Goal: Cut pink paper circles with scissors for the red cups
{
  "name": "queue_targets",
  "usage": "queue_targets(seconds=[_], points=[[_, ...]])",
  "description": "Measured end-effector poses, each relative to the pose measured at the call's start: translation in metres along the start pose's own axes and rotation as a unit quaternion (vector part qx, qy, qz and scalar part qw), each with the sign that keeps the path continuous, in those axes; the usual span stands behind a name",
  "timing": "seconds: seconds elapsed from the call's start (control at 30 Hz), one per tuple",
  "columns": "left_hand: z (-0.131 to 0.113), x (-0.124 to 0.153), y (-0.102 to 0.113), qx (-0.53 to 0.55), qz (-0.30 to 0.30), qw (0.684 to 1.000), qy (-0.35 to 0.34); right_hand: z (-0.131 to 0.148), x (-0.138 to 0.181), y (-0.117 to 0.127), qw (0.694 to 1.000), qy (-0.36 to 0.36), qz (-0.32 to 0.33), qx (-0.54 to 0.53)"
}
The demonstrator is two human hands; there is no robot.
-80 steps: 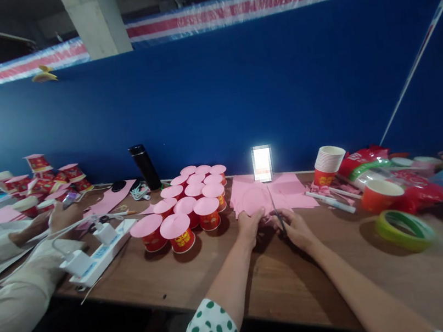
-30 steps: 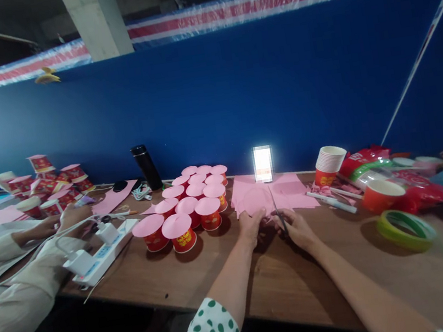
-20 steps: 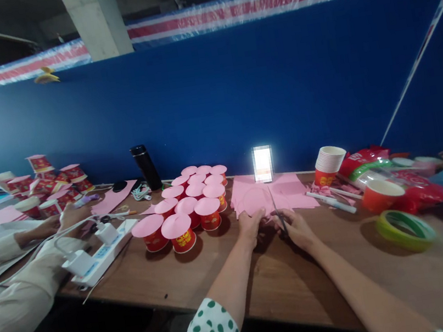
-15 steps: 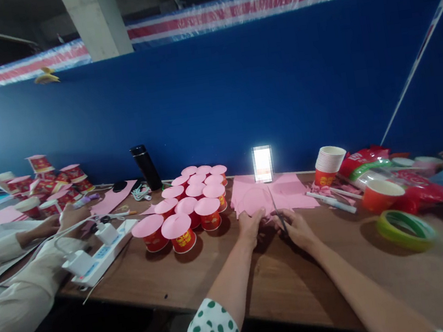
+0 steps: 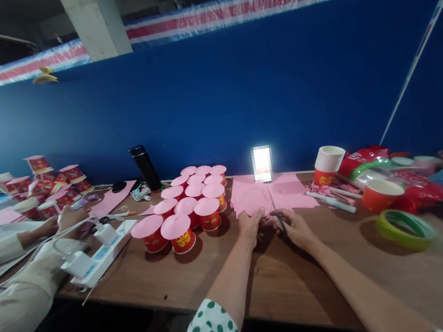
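My left hand [image 5: 250,224] grips the near edge of a pink paper piece [image 5: 254,200] that lies over a stack of pink sheets [image 5: 291,187] at the table's middle. My right hand [image 5: 297,228] is closed on a pair of scissors [image 5: 275,209] whose blades point away from me into the pink paper. Just left of my hands stands a cluster of several red paper cups capped with pink paper discs [image 5: 188,204].
A stack of red cups [image 5: 327,165], markers [image 5: 330,200], an orange cup [image 5: 380,195], a green tape roll [image 5: 405,230] and red bags lie to the right. A lit phone [image 5: 263,163] leans on the blue wall. Another person's sleeved arms [image 5: 14,258], a power strip [image 5: 96,251] and a black flask [image 5: 145,167] are on the left.
My hands and the scissors have stayed almost still on the pink paper. The other person's hand on the left shifted slightly.
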State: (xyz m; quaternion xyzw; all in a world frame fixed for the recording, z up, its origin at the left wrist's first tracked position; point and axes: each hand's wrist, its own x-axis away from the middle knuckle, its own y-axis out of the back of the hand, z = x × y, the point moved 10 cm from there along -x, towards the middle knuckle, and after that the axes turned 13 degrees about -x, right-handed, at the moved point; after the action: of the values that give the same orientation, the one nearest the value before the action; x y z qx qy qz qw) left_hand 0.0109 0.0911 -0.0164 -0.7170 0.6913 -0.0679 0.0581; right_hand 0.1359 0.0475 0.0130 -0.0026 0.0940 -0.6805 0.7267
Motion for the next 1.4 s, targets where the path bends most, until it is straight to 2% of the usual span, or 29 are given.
queue_targets(seconds=[0.13,0.37,0.57,0.67,0.77,0.97,1.3,1.4], points=[[-0.001,0.001,0.004,-0.007,-0.019,1.000,0.008,0.001,0.001,-0.002,1.000,-0.006,0.002,0.003],[-0.011,0.004,0.004,0.015,-0.013,1.000,-0.002,0.000,-0.002,-0.004,0.998,0.029,0.028,0.044],[-0.011,0.005,0.004,0.061,-0.021,0.998,0.026,-0.003,-0.004,-0.002,0.997,0.040,0.033,0.054],[-0.011,0.005,0.006,0.099,-0.027,0.994,0.034,-0.005,-0.004,0.000,0.999,0.023,0.020,0.033],[-0.009,0.005,0.009,0.125,-0.036,0.990,0.046,-0.009,-0.005,0.006,0.999,-0.009,-0.012,-0.035],[-0.005,0.005,0.010,0.100,-0.034,0.993,0.051,-0.014,-0.005,0.018,0.992,-0.027,-0.077,-0.095],[-0.006,0.005,0.009,0.057,-0.032,0.998,0.021,-0.012,-0.004,0.016,0.991,-0.023,-0.079,-0.102],[-0.006,0.005,0.010,0.037,-0.048,0.998,0.013,-0.010,-0.004,0.015,0.991,-0.018,-0.077,-0.106]])
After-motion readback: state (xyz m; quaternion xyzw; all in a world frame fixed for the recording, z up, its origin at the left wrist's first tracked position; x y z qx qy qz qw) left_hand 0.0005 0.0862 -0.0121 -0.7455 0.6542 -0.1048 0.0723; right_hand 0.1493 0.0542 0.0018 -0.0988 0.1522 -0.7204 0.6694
